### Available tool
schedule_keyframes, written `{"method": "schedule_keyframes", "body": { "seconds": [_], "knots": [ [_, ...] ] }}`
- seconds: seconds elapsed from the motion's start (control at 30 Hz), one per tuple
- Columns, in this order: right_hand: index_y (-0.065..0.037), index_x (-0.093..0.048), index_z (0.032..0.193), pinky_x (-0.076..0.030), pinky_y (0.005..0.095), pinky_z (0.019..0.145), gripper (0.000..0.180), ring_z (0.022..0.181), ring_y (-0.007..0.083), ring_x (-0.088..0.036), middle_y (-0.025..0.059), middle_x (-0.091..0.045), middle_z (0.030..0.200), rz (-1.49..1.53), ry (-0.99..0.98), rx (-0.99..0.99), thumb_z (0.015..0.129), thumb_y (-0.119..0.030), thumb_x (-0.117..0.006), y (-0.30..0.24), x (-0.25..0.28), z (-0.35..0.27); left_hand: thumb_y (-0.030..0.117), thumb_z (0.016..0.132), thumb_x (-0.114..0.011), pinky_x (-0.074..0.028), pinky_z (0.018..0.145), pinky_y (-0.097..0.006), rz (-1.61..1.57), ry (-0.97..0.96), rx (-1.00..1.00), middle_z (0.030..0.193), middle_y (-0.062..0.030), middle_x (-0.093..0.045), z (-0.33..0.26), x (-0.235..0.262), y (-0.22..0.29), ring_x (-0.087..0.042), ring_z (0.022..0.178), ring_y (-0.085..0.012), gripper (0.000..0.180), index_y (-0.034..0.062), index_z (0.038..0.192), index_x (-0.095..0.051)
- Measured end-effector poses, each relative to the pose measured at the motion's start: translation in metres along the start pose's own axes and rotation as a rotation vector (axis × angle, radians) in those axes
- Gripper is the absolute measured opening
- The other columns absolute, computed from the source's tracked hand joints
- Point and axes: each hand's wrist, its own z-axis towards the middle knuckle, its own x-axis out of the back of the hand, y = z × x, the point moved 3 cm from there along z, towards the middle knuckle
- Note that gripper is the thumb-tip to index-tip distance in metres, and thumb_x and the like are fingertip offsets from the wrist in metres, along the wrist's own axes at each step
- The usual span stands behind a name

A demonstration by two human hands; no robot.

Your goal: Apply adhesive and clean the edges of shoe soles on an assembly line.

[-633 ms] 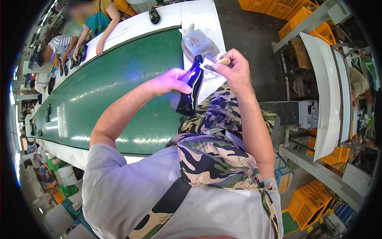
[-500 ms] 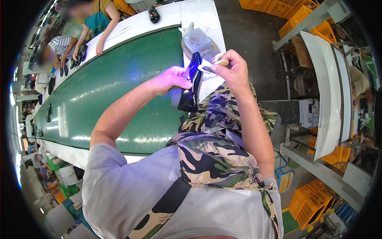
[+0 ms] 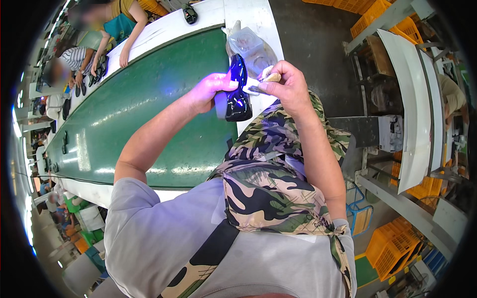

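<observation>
A glossy black shoe (image 3: 239,102) is held by my left hand (image 3: 212,91), which is closed around its side above the edge of the green belt. Blue-violet light glints off the shoe and my fingers. Close by on its right, my right hand (image 3: 293,89) pinches a white cloth (image 3: 251,85) with a dark smudge on it. A pale tan, rounded piece (image 3: 271,78) is also between those fingers; its kind I cannot make out. The cloth reaches the shoe's right side. Just beyond both hands sits a translucent plastic tub (image 3: 245,41).
A long green conveyor belt (image 3: 144,114) runs leftward within a white border (image 3: 208,12). One dark shoe (image 3: 190,14) lies on the far border. At the left, co-workers' hands (image 3: 124,58) are near several dark shoes. Orange crates (image 3: 395,246) and a white-topped bench (image 3: 405,114) stand at the right.
The shoe has moved slightly away from my body and to the left, its lower end now turned more toward me. My right hand has shifted a little left with the cloth.
</observation>
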Motion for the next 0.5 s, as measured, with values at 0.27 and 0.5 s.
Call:
{"method": "schedule_keyframes", "body": {
  "seconds": [0.27,0.5],
  "knots": [
    [-0.005,-0.057,0.084,-0.047,0.0226,0.067,0.023,0.075,0.0061,-0.056,0.0009,-0.063,0.084,0.045,-0.025,0.020,0.076,0.001,-0.078,0.002,0.003,-0.003,0.023,0.089,-0.070,-0.056,0.086,-0.036,-0.074,0.053,0.048,0.100,-0.0092,-0.070,0.006,0.009,-0.018,-0.070,0.088,-0.0196,0.033,0.0008,0.112,-0.065],
    [-0.005,-0.054,0.082,-0.049,0.0271,0.075,0.023,0.082,0.0112,-0.060,0.0054,-0.064,0.088,-0.024,-0.041,0.009,0.075,0.003,-0.075,-0.005,0.004,-0.010,0.027,0.091,-0.068,-0.056,0.087,-0.038,-0.198,0.043,0.153,0.101,-0.0099,-0.070,0.005,0.006,-0.034,-0.070,0.089,-0.0208,0.035,0.0018,0.115,-0.062]
  ]
}}
